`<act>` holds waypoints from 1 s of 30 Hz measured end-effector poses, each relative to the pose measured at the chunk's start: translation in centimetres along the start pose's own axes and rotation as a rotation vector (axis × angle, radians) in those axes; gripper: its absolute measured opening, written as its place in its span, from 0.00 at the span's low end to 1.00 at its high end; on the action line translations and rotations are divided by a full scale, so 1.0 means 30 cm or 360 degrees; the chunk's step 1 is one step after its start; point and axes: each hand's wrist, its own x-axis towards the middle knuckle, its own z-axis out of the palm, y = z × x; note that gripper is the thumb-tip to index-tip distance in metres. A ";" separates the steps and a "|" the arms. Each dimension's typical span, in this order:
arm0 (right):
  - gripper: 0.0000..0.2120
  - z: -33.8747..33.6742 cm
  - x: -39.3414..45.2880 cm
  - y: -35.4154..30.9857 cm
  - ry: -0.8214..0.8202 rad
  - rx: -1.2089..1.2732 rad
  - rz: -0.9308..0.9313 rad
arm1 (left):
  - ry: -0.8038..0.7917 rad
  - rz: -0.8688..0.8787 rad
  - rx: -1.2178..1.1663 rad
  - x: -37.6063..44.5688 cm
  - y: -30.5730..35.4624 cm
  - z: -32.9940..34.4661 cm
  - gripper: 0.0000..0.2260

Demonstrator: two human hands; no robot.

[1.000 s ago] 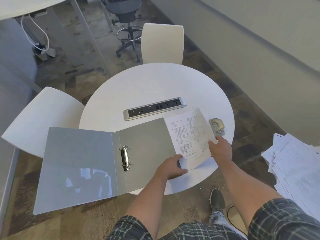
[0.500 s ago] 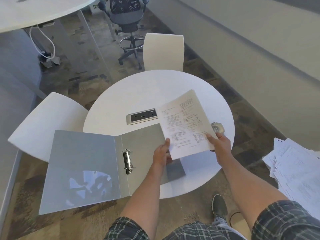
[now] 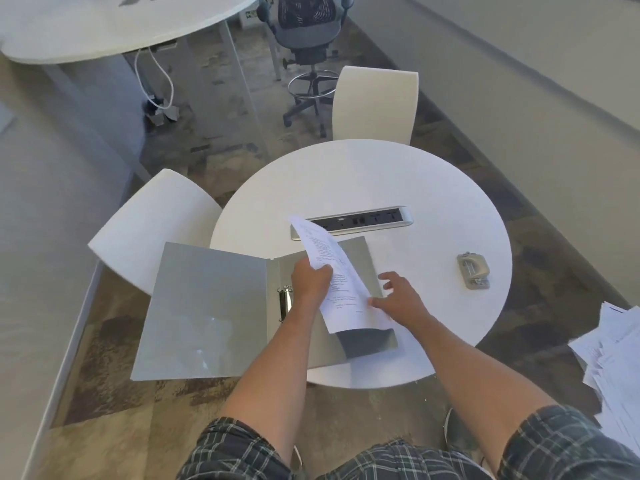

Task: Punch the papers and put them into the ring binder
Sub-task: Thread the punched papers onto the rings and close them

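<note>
1. A round white bench (image 3: 433,188) carries the work, with white chairs pulled up at its left and far sides and a loose heap of printed sheets (image 3: 613,362) lying off its right edge.

2. The grey ring binder (image 3: 207,313) lies open at the near left of the bench, its left cover hanging out past the edge and its right cover flat on the top; the metal rings (image 3: 285,302) stand at the spine, and whether they are sprung open cannot be made out.

3. A person in plaid sleeves stands at the near side, both forearms reaching in over the binder's right cover.

4. The papers (image 3: 334,275), a thin printed set, are held tilted in the air above that right cover, their far corner rising over the power strip (image 3: 367,221) set into the bench.

5. The left hand (image 3: 309,281) grips the papers' left edge, fingers curled round it; the right hand (image 3: 398,299) has its fingers spread and relaxed, the thumb touching the sheets' near right edge rather than clamping them.

6. The hole punch (image 3: 472,270) sits untouched, well apart to the right of the binder.

7. The step in hand looks like bringing the sheets to the rings. No holes can be seen in them, so whether they are punched is unclear.

8. The next move calls for lining the left margin up with the rings, which must be open, and lowering the sheets squarely onto the prongs.
</note>
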 end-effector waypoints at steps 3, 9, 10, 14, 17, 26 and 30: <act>0.18 0.036 -0.006 -0.094 -0.0168 0.0233 -0.0237 | 0.0100 0.0051 0.0236 -0.017 0.031 -0.025 0.07; 0.20 0.056 -0.040 -0.240 -0.0508 0.0644 -0.0278 | -0.0007 0.0232 0.0203 -0.038 0.040 -0.024 0.06; 0.24 0.060 -0.041 -0.246 -0.0522 0.0710 -0.0233 | -0.0068 0.0223 0.0119 -0.044 0.037 -0.024 0.11; 0.29 0.072 -0.026 -0.222 -0.0636 0.1096 -0.0103 | -0.0251 0.0127 0.0055 -0.048 0.013 -0.020 0.26; 0.29 0.069 -0.030 -0.196 -0.0613 0.1043 -0.0093 | -0.0242 0.0158 0.0180 -0.052 -0.023 -0.008 0.10; 0.17 0.054 -0.040 -0.146 -0.0422 0.0931 0.0088 | 0.0050 -0.0110 0.0192 -0.038 -0.150 -0.059 0.17; 0.19 0.052 -0.034 -0.122 -0.0456 0.0979 0.0083 | 0.0002 -0.0405 0.0121 -0.014 -0.229 -0.098 0.31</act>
